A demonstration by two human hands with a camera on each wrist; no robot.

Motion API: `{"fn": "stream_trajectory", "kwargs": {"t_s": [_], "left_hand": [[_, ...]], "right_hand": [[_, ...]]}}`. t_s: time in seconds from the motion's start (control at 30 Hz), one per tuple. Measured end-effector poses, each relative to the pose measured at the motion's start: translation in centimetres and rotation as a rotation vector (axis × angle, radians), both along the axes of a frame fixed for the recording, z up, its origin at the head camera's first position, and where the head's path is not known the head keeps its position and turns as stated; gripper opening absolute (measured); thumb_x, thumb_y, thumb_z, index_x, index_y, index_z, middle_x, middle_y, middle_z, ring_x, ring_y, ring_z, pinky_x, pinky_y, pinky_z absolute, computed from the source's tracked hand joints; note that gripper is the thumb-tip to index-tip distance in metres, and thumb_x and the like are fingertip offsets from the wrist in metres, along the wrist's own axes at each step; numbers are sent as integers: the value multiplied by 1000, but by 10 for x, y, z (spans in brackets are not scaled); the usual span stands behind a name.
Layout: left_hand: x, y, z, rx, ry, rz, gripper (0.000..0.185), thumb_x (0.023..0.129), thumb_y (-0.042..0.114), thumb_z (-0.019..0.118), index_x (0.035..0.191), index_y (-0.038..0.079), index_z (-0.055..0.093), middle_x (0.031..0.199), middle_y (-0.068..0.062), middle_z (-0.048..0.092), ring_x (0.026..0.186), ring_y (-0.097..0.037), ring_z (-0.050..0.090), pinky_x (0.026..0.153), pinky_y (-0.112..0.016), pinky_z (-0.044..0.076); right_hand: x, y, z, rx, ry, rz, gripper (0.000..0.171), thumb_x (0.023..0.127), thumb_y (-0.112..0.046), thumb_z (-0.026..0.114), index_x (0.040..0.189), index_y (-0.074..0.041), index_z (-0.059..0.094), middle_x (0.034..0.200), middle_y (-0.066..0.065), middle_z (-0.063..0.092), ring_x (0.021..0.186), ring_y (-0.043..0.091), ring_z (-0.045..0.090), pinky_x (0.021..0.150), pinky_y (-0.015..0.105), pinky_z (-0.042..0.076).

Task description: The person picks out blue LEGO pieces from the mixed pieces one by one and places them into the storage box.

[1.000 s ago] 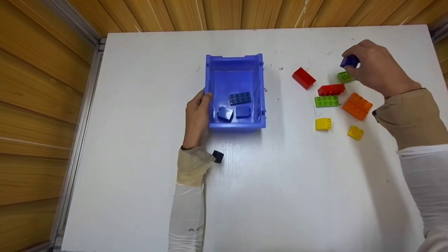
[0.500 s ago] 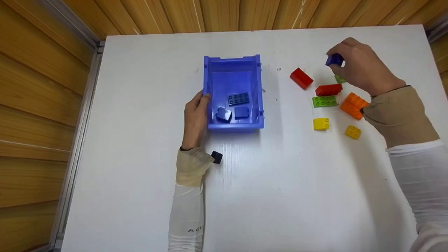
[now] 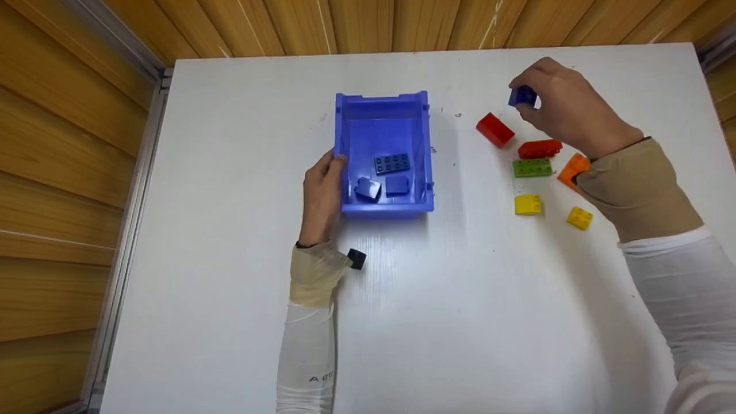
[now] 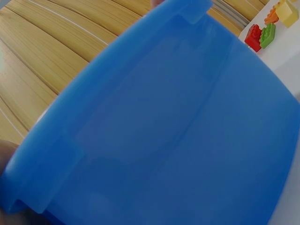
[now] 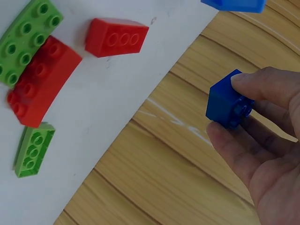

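Observation:
My right hand (image 3: 566, 106) pinches a small blue toy brick (image 5: 225, 101) between thumb and fingertips, above the table's far right part. Its studs show in the right wrist view. A blue plastic bin (image 3: 379, 106) stands mid-table, and my left hand (image 3: 323, 192) grips its left wall, thumb over the rim. Most of the left fingers are hidden by the bin. Inside the bin, near its front, lie a dark blue eight-stud brick (image 3: 391, 163) and two smaller blue bricks, one tilted (image 3: 368, 188) and one flat (image 3: 397, 185).
Right of the bin lie a red brick (image 3: 495, 129), another red brick (image 3: 539, 148), a green brick (image 3: 532, 168), an orange brick (image 3: 574, 169) and two yellow bricks (image 3: 527, 204). A smaller green brick (image 5: 35, 150) shows in the right wrist view. A black block (image 3: 356, 259) sits by the left cuff.
My right hand has moved left toward the bin, carrying the blue brick. My left hand stays on the bin wall, and the bricks in the bin have not shifted.

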State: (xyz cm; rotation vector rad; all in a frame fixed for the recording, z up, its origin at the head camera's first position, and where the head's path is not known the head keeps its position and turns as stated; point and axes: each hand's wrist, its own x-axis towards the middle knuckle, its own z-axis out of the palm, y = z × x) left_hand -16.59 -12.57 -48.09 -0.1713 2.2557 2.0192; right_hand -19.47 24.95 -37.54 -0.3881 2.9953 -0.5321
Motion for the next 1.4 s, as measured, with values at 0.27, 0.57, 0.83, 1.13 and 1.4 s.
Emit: {"fn": "stream_trajectory", "kwargs": {"t_s": [0.27,0.57,0.83,1.13,1.4], "left_hand": [[0,1,0,12,4,5,47,108,22,52,149,0,60,143,-17,64,120,-18,56,106,-34,42],[1,2,0,-20,26,-11,47,109,22,50,148,-1,60,137,-19,66,108,-24,55,90,-31,41],[1,4,-1,-6,26,-17,47,109,22,50,149,-1,58,141,-18,64,110,-20,54,96,-32,42],[1,4,-1,5,36,-17,45,109,21,51,147,-1,61,136,-20,66,110,-19,57,98,-34,44],[1,6,2,12,33,-27,48,108,23,49,149,-1,59,140,-19,64,111,-23,55,98,-35,42]], "right_hand": [[-3,-19,4,-5,4,38,41,96,7,70,136,13,59,138,32,51,123,54,57,103,61,47],[-5,-39,11,-20,11,87,38,96,7,71,133,11,62,136,29,54,122,50,59,103,58,49],[-5,-50,15,-14,38,126,39,95,8,73,132,10,62,134,27,58,122,48,61,103,57,49],[-7,-60,17,-33,97,191,35,93,10,73,127,11,65,126,26,62,113,45,65,98,56,53],[-8,-69,17,-76,180,266,29,92,12,74,120,12,67,120,25,64,106,41,68,92,52,57]]}}
